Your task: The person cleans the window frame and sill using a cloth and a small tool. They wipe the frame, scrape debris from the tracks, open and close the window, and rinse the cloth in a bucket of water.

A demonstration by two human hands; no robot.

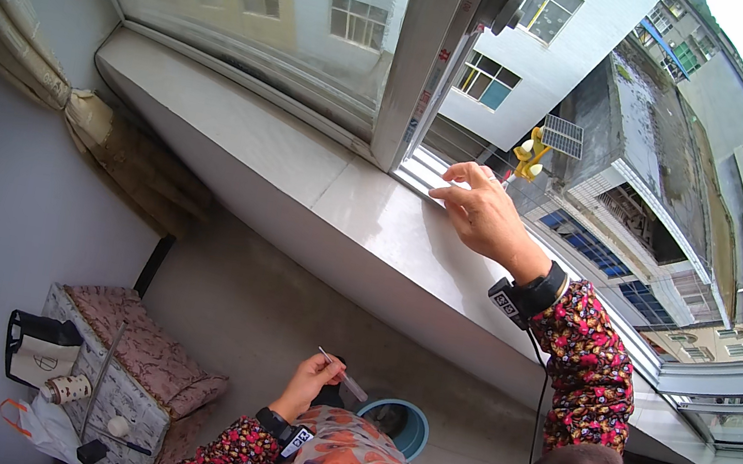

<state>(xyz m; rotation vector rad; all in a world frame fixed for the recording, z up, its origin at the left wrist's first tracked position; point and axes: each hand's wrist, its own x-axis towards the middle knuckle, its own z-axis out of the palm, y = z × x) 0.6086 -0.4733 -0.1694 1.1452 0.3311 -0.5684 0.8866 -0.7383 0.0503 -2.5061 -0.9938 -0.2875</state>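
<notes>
Head view: person at an open sliding window, right hand (484, 219) up at the white window track (417, 173) running along the outer edge of the pale windowsill (252, 124). Those fingers are bent, with the tips right by the rails just next to the upright window frame (416, 63). Honestly can't tell if they're pinching anything small or actually pressing on the track. The track looks like bright white parallel rails with grooves, strongly lit. The sill is smooth and light grey, with a thin seam across it and a shiny patch near the frame.

Left hand (306, 386) is way lower, out past the sill's room-side edge, fingers closed around a slim tool (354, 387). It's a skinny pale stick sort of thing, with a wider see-through-looking end poking out to the right; too small to say exactly what it is. Just beside it, below the sill, there's a round light-blue bucket (420, 429) with something dark inside, can't make out what.

Both wrists have black straps, over floral sleeves (585, 376). Off to the left there's a bench with a pinkish patterned cover (143, 332), and a knotted beige curtain (88, 118) hangs near the sill's left end.
</notes>
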